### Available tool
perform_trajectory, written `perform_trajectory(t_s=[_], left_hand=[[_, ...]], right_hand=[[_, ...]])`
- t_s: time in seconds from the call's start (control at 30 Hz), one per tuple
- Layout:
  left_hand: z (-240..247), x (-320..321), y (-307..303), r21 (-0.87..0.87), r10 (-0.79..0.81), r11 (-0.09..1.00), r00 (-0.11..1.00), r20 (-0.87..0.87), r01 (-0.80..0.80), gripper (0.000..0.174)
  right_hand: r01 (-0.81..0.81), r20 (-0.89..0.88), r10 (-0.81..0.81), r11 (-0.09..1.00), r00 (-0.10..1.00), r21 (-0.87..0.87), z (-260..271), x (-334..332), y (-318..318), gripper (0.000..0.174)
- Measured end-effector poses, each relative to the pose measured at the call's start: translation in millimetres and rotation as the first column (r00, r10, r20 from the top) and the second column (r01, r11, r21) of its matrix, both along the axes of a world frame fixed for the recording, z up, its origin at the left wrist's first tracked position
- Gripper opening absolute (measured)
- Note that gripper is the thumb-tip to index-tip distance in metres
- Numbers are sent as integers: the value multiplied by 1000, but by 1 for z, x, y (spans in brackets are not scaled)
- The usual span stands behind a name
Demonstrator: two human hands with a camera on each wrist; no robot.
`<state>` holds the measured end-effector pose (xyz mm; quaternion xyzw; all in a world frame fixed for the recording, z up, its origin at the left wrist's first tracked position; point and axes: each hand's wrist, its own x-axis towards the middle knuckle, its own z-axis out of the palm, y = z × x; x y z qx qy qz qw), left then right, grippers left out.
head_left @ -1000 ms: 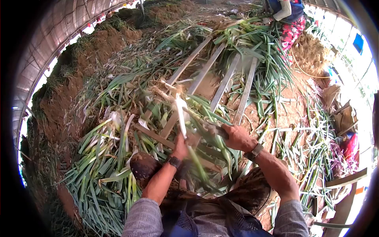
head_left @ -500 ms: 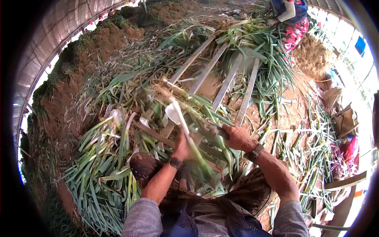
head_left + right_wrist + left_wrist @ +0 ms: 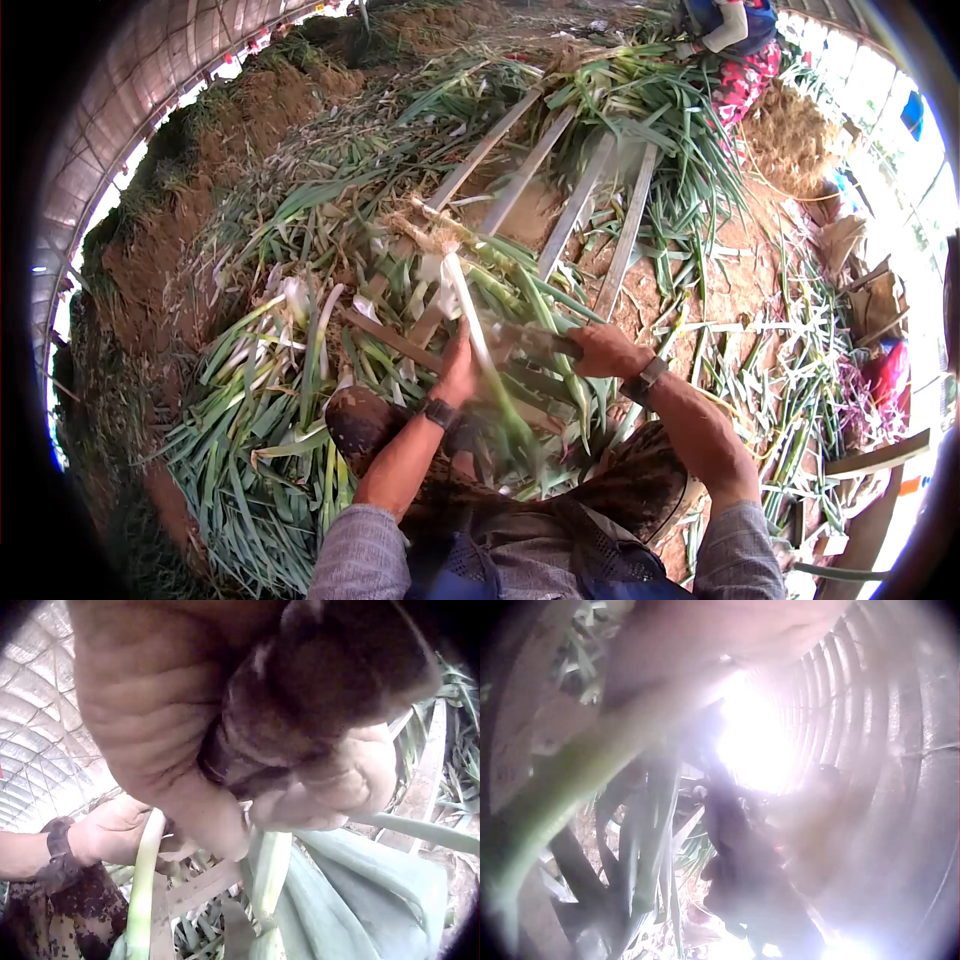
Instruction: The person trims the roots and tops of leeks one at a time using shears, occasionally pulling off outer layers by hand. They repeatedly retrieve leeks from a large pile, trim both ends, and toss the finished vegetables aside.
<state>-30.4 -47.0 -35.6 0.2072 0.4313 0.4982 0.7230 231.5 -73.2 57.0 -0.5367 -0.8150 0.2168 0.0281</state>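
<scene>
My left hand (image 3: 459,372) grips a long leek (image 3: 468,310), its white stem and roots pointing up and away, its green leaves hanging towards my lap. In the left wrist view the hand (image 3: 727,634) is blurred above the green leek stalk (image 3: 570,776). The fingers of my right hand (image 3: 607,352) are curled round a dark tool (image 3: 545,340), whose blurred far end reaches towards the leek. The right wrist view shows this hand (image 3: 161,705) round a thick dark handle (image 3: 322,682), with the leek (image 3: 142,889) in my left hand (image 3: 112,829) beyond.
Wooden slats (image 3: 520,172) stretch ahead, with more leeks (image 3: 290,345) piled at the left and others (image 3: 665,120) at the slats' far end. Another person (image 3: 742,60) is at the top right. Loose leaves (image 3: 800,385) litter the ground at the right; my knees flank the near slats.
The leek's root end has shifted slightly right since half a second ago, and its loose white flap has moved behind the stem. My right hand and the tool are slightly lower.
</scene>
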Motion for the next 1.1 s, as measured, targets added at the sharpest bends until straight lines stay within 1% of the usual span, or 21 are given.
perform_trajectory(t_s=[0.03,0.1,0.13,0.17,0.2,0.27,0.33,0.4,0.47,0.57,0.63,0.67,0.73,0.77,0.8,0.83,0.87,0.9,0.97,1.03,1.1], left_hand=[[-1,-4,3,-3,0,1000,1000,1,0,48],[6,-17,17,197,157,973,969,-189,-119,51],[48,-21,11,205,191,965,974,-119,-164,52],[55,-33,23,268,299,928,948,-113,-261,53],[80,-50,32,279,303,925,943,-136,-257,52],[134,-78,48,361,476,852,849,-231,-380,53],[183,-119,57,549,510,776,820,-258,-310,56],[243,-141,44,602,612,736,682,-399,-308,55],[281,-178,43,690,669,695,533,-518,-202,53],[317,-249,44,611,623,780,73,-779,-131,57],[307,-315,54,548,530,836,-262,-806,6,56],[284,-338,61,547,527,837,-272,-805,6,56],[227,-368,68,590,651,748,-507,-565,304,49],[217,-358,60,493,550,820,-165,-819,289,40],[189,-353,71,452,501,860,-224,-836,236,36],[189,-304,58,314,296,941,142,-945,126,36],[181,-266,55,228,185,965,283,-941,128,36],[177,-226,53,203,140,965,324,-935,166,38],[149,-181,68,190,41,958,554,-832,214,36],[124,-136,87,209,23,953,633,-774,221,34],[99,-97,105,115,-75,964,662,-746,238,34]], right_hand=[[23,0,-23,999,1000,41,1,2,1,16],[77,-16,-76,996,997,53,-1,9,5,18],[96,-5,-96,994,995,49,-3,13,8,20],[114,6,-115,992,993,46,-4,16,9,21],[124,38,-125,992,991,36,-1,18,10,24],[115,42,-116,993,992,20,1,20,12,24],[129,54,-128,992,990,-5,9,18,12,26],[122,80,-120,992,990,-18,3,24,18,27],[95,129,-90,995,988,-34,-8,34,26,29],[-25,69,30,997,997,-78,7,39,23,24],[-59,34,63,993,997,-101,13,38,22,23],[21,51,-16,995,999,-98,13,37,23,23],[110,74,-107,993,992,-38,-1,45,30,23],[114,65,-112,993,992,-36,1,44,32,23],[79,89,-72,994,993,-76,6,42,30,23],[43,117,-29,992,993,-119,11,41,28,23],[-29,89,41,991,995,-129,16,40,27,24],[-32,95,45,991,994,-133,15,39,28,24],[117,37,-115,991,993,-57,7,38,29,26],[98,40,-97,995,994,-14,1,43,34,28],[36,70,-27,991,997,-129,3,44,32,29]])
